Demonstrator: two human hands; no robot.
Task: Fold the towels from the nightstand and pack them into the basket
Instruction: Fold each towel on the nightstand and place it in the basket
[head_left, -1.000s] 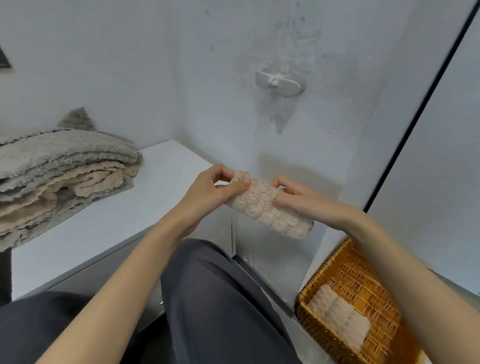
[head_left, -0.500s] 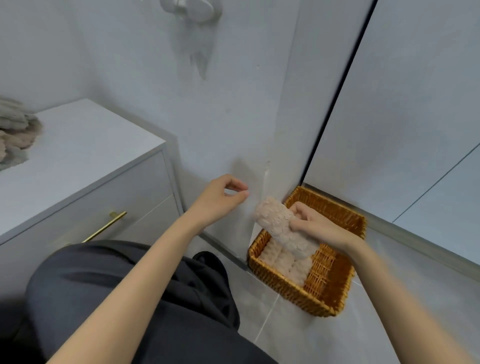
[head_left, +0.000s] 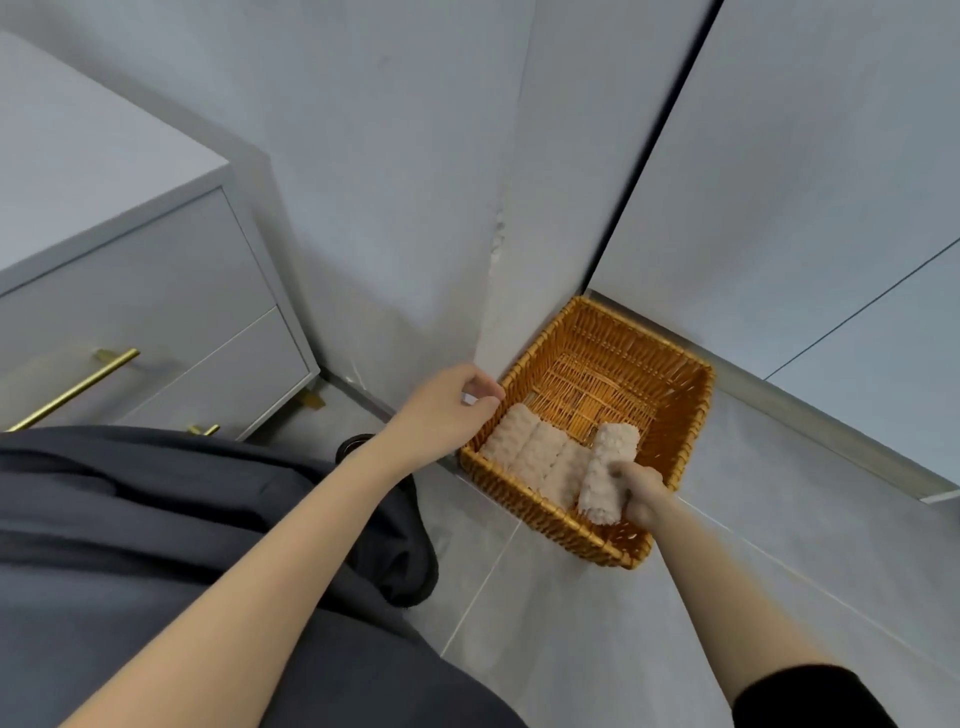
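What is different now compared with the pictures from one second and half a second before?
The left hand let go of the rolled towel and now hangs near the left rim of the basket, holding nothing. The right hand carried the towel down to the basket, beside the packed towels. Unchanged: the right hand still grips the towel; the packed towels lie in the basket in the corner.

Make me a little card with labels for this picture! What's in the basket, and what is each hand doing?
Place: wicker basket on the grey floor, in a corner near a nightstand
In basket: three rolled towels, side by side along the near-left wall
Right hand: grips a fourth rolled towel beside the others
Left hand: empty, fingers loosely curled, by the basket's left corner
Room left: far half shows bare wicker
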